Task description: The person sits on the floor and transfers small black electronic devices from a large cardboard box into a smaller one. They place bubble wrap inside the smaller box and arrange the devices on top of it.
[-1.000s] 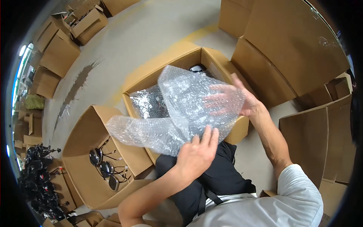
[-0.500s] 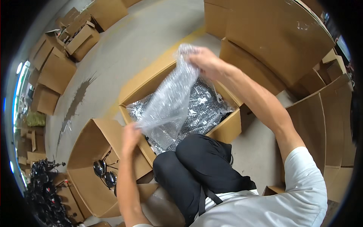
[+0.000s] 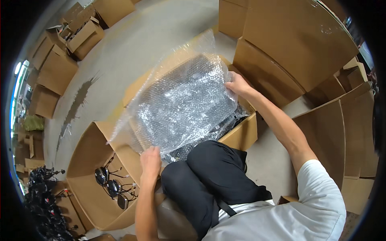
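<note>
A clear sheet of bubble wrap (image 3: 181, 96) is spread out over an open cardboard box (image 3: 241, 134) in front of my knees. My right hand (image 3: 238, 83) pinches its right edge, above the box's right side. At the lower left edge of the sheet, my left hand (image 3: 151, 158) grips it with curled fingers. Through the plastic, dark contents show in the box, blurred by the bubbles. More bubble-wrapped dark stuff (image 3: 181, 154) pokes out below the sheet, by my knee.
On the left stands an open carton (image 3: 86, 193) holding several black round parts with wires (image 3: 113, 187). A heap of black parts (image 3: 42, 197) lies at the lower left. Large cartons (image 3: 293, 44) wall the right side. Others (image 3: 56, 76) line the far left. A dark stain (image 3: 78, 102) marks the floor.
The bubble wrap has gone from a bunched, folded strip to a wide sheet over the box. My right hand came down and right; my left hand moved slightly down and right.
</note>
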`<state>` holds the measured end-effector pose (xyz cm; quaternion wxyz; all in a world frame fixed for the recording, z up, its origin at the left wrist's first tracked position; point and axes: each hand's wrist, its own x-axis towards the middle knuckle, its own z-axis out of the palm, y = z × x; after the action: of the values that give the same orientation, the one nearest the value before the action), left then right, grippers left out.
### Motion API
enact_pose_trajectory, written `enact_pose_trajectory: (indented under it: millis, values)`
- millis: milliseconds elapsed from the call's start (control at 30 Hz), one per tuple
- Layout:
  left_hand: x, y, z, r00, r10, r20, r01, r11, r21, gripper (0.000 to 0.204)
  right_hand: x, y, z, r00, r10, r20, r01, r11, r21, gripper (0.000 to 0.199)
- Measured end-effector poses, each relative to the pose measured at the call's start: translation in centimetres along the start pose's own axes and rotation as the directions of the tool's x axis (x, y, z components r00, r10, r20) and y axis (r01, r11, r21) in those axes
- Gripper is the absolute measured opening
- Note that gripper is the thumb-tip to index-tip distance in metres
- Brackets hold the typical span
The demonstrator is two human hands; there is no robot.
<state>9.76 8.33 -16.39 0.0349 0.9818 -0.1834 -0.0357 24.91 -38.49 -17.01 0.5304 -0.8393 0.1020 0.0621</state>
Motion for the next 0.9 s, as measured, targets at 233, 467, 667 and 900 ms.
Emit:
enact_pose_trajectory:
  millis: [233,467,667,900]
  values:
    - [5.7,1.1,0.5,0.976,0.111,0.189,0.001,0.860,-0.510,0.059,-2.2,-0.4,1.3,0.910,-0.387,-0.152,0.106,0.568,-0.816,0.063]
    - [13.9,3.0,6.1,0.985,-0.168,-0.027,0.162,0.974,-0.157,0.094,-0.8,-0.5,12.5,0.788,-0.573,0.227,0.509,0.397,-0.764,0.069]
    - [13.2,-0.9,13.8,0.878,-0.461,0.133,0.479,0.854,-0.202,0.111,2.7,7.4,16.7,0.953,-0.279,0.120,0.241,0.451,-0.860,0.086]
    - [13.0,-4.1,7.7,0.799,-0.293,0.525,0.422,0.896,-0.141,0.114,3.2,1.0,15.4,0.914,0.084,0.396,0.295,0.532,-0.794,0.092]
